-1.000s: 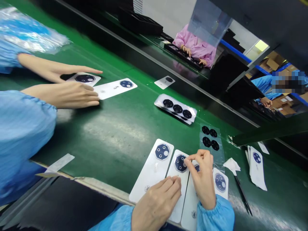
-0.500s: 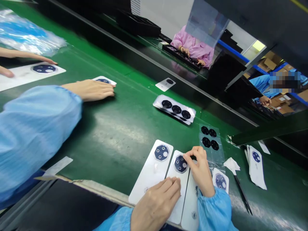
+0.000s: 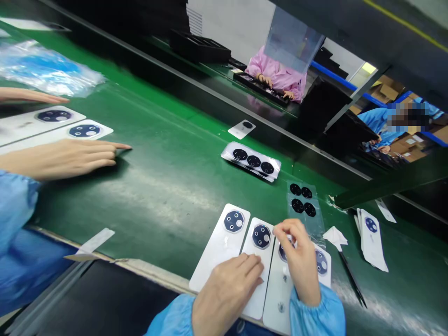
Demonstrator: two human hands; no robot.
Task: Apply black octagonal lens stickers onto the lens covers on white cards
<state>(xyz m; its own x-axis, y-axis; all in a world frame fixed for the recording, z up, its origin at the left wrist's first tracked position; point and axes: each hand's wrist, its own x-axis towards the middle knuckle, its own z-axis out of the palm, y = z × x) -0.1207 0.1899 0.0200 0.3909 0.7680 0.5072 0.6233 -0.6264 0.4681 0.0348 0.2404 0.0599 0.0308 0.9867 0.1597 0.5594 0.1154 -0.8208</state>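
My left hand [image 3: 229,291] lies over the lower part of the middle white phone back panel [image 3: 257,275], its fingers together and resting on it. My right hand [image 3: 301,263] pinches thumb and forefinger beside the upper right edge of that panel's dark octagonal camera patch [image 3: 262,236]; anything between the fingertips is too small to make out. To the left lies another white panel [image 3: 217,252] with a similar patch. A third panel [image 3: 276,294] is partly hidden under my right hand, and a fourth [image 3: 325,275] shows just beyond it.
A clear sheet with black discs [image 3: 304,200], a stack of bagged discs [image 3: 250,161], black tweezers [image 3: 352,277], a white wipe [image 3: 336,237] and stacked panels [image 3: 374,242] lie on the green table [image 3: 157,186]. At left, a co-worker's hand [image 3: 77,156] is beside two panels.
My right hand has shifted slightly down, and the third panel's camera patch now shows beside it. The co-worker's nearer hand and a panel have moved left, alongside another panel.
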